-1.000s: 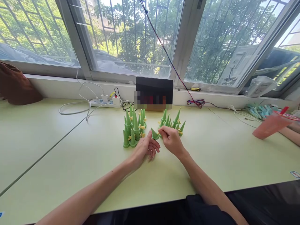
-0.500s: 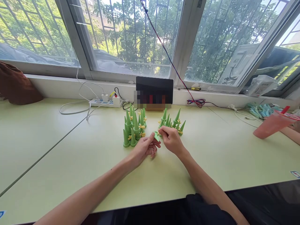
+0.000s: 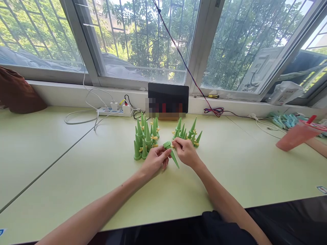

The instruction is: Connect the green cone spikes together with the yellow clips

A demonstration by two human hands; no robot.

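My left hand [image 3: 157,159] is closed around a green plant-watering spike [image 3: 174,159]. Its ribbed collar points up and away, and the tapered tip slants down to the right. Against the collar's right side, my right hand [image 3: 186,151] pinches a small yellow valve [image 3: 173,146], mostly covered by the fingertips. Beyond my left hand stands a cluster of green spikes [image 3: 147,136] with yellow valves, tips upward. A second group of similar spikes [image 3: 192,128] stands behind my right hand, which partly hides it.
A dark screen [image 3: 168,97] leans at the back by the window. A power strip [image 3: 112,111] with white cables lies left of it. On the right are a pink drink cup [image 3: 297,135], another person's arm [image 3: 318,145] and bundled dark wires [image 3: 214,111]. A brown bag [image 3: 21,93] sits far left.
The spike in my left hand has turned so its collar and long tip now show. My left fingers have closed further around it. My right hand stays almost in place.
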